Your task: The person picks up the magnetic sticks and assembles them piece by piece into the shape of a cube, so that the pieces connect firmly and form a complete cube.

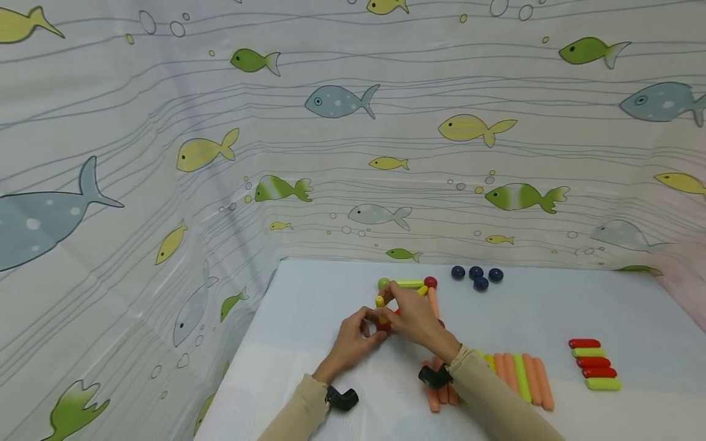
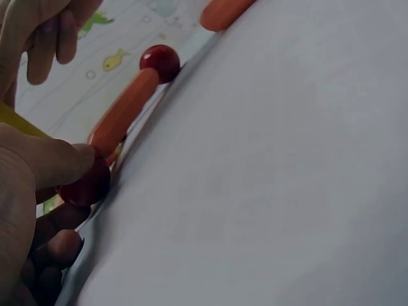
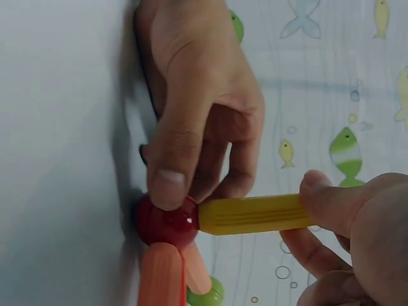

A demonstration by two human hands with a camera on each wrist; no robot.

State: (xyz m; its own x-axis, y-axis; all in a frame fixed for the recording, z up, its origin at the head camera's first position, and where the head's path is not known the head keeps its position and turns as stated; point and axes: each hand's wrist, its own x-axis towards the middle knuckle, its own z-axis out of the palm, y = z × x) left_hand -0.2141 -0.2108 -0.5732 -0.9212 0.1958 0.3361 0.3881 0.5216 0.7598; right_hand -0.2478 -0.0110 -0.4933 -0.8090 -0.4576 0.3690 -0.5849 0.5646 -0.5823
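Observation:
My left hand (image 1: 350, 340) holds a dark red ball (image 3: 167, 222) at the near corner of a ball-and-rod frame on the table; its thumb lies on the ball. My right hand (image 1: 416, 315) pinches the upper part of a yellow rod (image 3: 252, 215). That rod stands upright, its lower end meeting the ball. An orange rod (image 2: 124, 111) runs from the held ball to another red ball (image 2: 160, 62). Along the frame's far side, a lime rod (image 1: 410, 284) joins a green ball (image 1: 383, 283) and a red ball (image 1: 430, 282). My right hand partly hides the frame's middle.
Several dark blue balls (image 1: 476, 273) lie at the table's back. A row of salmon and lime rods (image 1: 521, 376) is partly under my right forearm. Short red and lime rods (image 1: 592, 362) lie at the right. A fish-print curtain (image 1: 331, 147) hangs behind and left.

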